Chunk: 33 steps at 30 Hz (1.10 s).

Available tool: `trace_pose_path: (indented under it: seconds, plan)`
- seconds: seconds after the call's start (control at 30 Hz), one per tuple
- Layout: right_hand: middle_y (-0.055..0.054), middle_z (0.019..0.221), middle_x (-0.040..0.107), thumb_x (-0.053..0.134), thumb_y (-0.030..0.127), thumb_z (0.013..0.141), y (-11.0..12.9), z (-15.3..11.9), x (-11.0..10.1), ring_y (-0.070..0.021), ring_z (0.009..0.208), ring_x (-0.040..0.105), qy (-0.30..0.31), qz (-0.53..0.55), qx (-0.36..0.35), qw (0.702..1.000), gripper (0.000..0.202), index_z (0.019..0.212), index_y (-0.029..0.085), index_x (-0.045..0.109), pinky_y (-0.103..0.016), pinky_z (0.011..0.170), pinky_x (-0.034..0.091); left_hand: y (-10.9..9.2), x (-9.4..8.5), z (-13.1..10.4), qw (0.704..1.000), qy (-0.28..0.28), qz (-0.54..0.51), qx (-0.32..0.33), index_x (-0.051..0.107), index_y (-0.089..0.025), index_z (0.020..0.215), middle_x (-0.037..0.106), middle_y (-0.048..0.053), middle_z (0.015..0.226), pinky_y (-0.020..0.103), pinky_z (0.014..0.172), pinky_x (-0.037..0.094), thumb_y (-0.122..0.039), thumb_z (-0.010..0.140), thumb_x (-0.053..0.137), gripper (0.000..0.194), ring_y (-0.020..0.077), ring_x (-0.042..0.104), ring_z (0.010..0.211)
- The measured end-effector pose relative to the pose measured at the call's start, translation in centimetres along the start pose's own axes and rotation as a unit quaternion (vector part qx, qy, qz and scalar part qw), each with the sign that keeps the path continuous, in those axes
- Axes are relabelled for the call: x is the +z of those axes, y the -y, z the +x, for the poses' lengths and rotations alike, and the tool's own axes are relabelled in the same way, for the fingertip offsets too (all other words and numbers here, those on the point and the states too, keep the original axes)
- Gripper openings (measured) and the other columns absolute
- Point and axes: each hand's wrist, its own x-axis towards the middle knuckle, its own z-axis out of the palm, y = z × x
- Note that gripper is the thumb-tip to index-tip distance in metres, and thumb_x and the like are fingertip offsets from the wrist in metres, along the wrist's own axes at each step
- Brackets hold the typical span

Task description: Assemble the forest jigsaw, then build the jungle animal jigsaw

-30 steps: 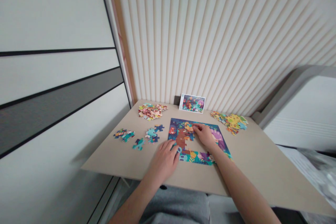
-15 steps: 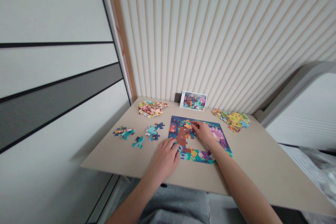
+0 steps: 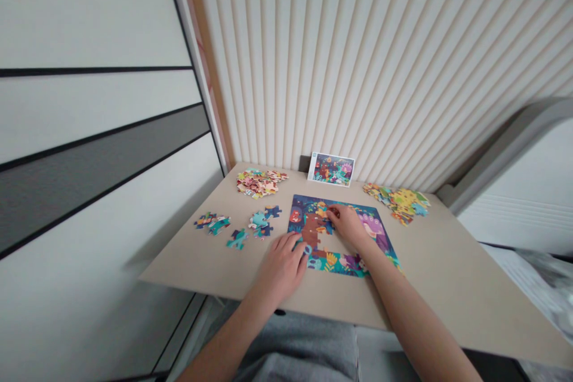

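Observation:
A partly assembled jigsaw puzzle [image 3: 310, 231] lies on the table, showing a brown tree trunk, dark blue night tones and a pink and purple area. Bare table shows through a gap inside it. My left hand [image 3: 283, 259] rests at its lower left corner, fingers stretched out and lying on the edge. Over the upper middle of the puzzle, my right hand [image 3: 348, 225] has its fingers pinched together at a puzzle piece, mostly hidden under the fingertips. Loose blue and teal puzzle pieces [image 3: 258, 222] lie to the left of my left hand.
A picture card [image 3: 331, 169] of the puzzle leans upright at the back. A reddish pile of pieces [image 3: 259, 184] sits at the back left, a yellow pile [image 3: 403, 202] at the back right. A pleated curtain [image 3: 286, 59] hangs behind the table [image 3: 447, 286].
The camera view has shifted slightly. Both hands keep about the same places on the puzzle.

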Motion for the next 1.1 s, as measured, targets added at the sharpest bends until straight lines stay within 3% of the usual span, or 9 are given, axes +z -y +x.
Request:
trace_pose_path:
  seconds: [0.2,0.43,0.6,0.83,1.1]
  plan:
    - [-0.008,0.093,0.074,0.059,0.026,0.094,-0.1,-0.1,0.7,-0.0201,0.080,0.066,-0.007,-0.018,-0.005,1.000,0.017,0.099,0.019,0.073,-0.029,0.074,0.045,-0.1,-0.2,0.1,1.000,-0.005,-0.006,-0.001,0.062,-0.023,0.123,0.061,0.012,0.131,0.051,0.108,0.046,-0.026,0.099,0.051,0.026,0.0277,0.055,0.127]
    - [-0.012,0.099,0.070,0.057,0.040,0.096,-0.2,-0.7,0.2,-0.0229,0.088,0.064,-0.020,-0.038,-0.018,0.999,0.031,0.109,0.018,0.075,-0.032,0.083,0.046,-0.2,-0.4,0.1,1.000,-0.004,-0.007,-0.003,0.062,-0.022,0.123,0.061,0.012,0.131,0.051,0.108,0.046,-0.025,0.099,0.051,0.026,0.0277,0.055,0.127]
    - [-0.010,0.099,0.071,0.063,0.041,0.090,-0.4,-0.8,0.4,-0.0215,0.088,0.064,-0.019,0.030,0.005,0.999,0.030,0.105,0.017,0.072,-0.031,0.080,0.047,-0.2,-0.4,0.1,1.000,-0.004,-0.009,-0.005,0.062,-0.022,0.122,0.062,0.012,0.131,0.051,0.108,0.046,-0.025,0.099,0.052,0.026,0.0274,0.055,0.126]
    - [-0.002,0.076,0.069,0.063,0.044,0.085,-0.2,-0.8,-0.5,-0.0175,0.066,0.061,-0.020,0.158,0.041,0.986,0.030,0.099,0.018,0.066,-0.028,0.063,0.045,-0.1,-0.3,0.1,1.000,-0.002,-0.009,-0.005,0.062,-0.022,0.123,0.061,0.012,0.131,0.051,0.109,0.045,-0.026,0.099,0.052,0.026,0.0275,0.055,0.127]
    - [-0.001,0.064,0.070,0.069,0.046,0.078,-0.4,-3.9,-2.0,-0.0126,0.048,0.052,0.134,0.266,0.075,0.952,0.030,0.087,0.017,0.070,-0.023,0.046,0.032,-0.2,-0.2,0.1,1.000,0.006,-0.005,-0.003,0.062,-0.022,0.121,0.061,0.012,0.131,0.051,0.108,0.046,-0.025,0.099,0.051,0.025,0.0276,0.054,0.127]
